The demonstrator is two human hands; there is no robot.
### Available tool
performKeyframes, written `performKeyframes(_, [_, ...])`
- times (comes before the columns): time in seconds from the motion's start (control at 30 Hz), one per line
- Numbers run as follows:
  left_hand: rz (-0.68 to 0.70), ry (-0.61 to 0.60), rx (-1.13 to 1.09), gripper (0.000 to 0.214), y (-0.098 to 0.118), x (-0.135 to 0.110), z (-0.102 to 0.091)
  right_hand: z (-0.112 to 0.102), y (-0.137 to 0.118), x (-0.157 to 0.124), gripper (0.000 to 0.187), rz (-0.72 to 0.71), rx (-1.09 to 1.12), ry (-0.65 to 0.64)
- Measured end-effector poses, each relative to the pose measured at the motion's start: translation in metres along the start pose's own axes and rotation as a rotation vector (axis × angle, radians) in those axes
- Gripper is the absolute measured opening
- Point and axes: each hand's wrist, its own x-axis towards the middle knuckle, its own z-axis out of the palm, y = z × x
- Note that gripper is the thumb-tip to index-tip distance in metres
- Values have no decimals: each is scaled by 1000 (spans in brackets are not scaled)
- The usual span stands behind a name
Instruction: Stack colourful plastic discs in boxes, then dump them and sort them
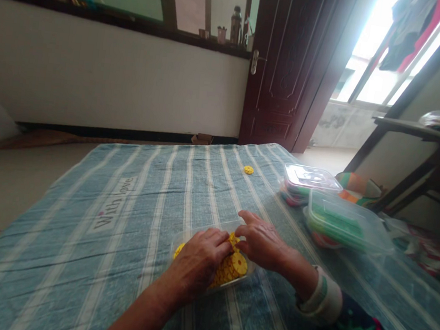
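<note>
A clear plastic container (176,239) full of yellow notched plastic discs (225,275) lies on the bed in front of me. My left hand (204,256) reaches over it with bent fingers closed at a yellow disc (234,239). From the right, my right hand (261,239) meets it at the same disc, its thumb and fingers curled around the edge. The fingertips partly hide what lies between the hands. One larger-looking yellow disc (239,264) shows face-up on the heap. Farther off, a single yellow disc piece (248,170) rests on the sheet.
A blue striped sheet (142,219) covers the bed. Lidded clear boxes stand to the right, one with a pale lid (314,177) and one holding green pieces (340,224). Beyond are a dark red door (280,87) and a desk (426,130).
</note>
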Motion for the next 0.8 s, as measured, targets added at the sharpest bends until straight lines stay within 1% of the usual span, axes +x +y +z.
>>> performKeyframes(0.23, [-39,-47,17,16,4,1,-4,-6,-5,3,20,44,-39,-90])
performKeyframes(0.43, [-38,24,14,16,3,1,-3,-5,-4,4,22,38,-49,-96])
performKeyframes(0.67, [-5,17,-14,20,1,1,-1,-10,-5,4,23,33,-52,-110])
performKeyframes(0.8, [13,28,-38,26,0,1,0,-15,-6,3,26,34,-50,-142])
